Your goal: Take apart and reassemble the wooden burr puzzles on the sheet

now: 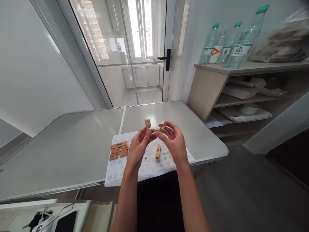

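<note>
- One pale, notched wooden block is pinched in the fingers of the left hand.
- Another pale block fills the right hand's fingers (contact between blocks: cannot tell).
- One tan, notched wooden block lies below on white printed paper.

- The table has a smooth pale grey top with a light seam across it and a rounded right corner.
- Printed paper lies flat along its near edge.
- On the paper's left part, three brown wooden pieces lie side by side, their notches showing.
- Nearer its middle rests one paler notched block.
- The shelf unit carries three green-capped bottles, a clear container with an orange mark and a filled plastic bag on top.
- A tray holding a white bowl sits lower down.
</note>
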{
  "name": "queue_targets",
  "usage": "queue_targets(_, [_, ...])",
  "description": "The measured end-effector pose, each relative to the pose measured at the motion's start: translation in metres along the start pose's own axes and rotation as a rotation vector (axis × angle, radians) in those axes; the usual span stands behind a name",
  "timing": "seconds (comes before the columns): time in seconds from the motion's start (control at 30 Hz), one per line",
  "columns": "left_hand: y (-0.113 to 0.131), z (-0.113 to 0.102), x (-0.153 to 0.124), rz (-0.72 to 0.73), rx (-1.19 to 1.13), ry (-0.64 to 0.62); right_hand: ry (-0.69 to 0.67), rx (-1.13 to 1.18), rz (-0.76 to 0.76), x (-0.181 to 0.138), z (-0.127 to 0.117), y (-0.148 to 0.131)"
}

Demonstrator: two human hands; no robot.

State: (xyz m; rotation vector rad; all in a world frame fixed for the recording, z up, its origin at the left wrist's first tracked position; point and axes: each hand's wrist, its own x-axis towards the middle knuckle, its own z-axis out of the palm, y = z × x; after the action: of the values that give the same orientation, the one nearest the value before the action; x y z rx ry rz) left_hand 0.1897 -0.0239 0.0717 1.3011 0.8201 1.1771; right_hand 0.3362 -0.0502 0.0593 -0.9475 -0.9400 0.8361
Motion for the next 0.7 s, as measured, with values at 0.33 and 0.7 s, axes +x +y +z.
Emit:
queue_targets(0.33, [-0.055,-0.026,-0.011,0.092,0.802,0.213,0.133,-0.013,0.229,-0.016,-0.029,0.02])
queue_targets(0.7, [-0.089,-0.028,-0.014,0.172,1.321,0.264,0.08,-0.055,0.283,-0.018,-0.034,0.028])
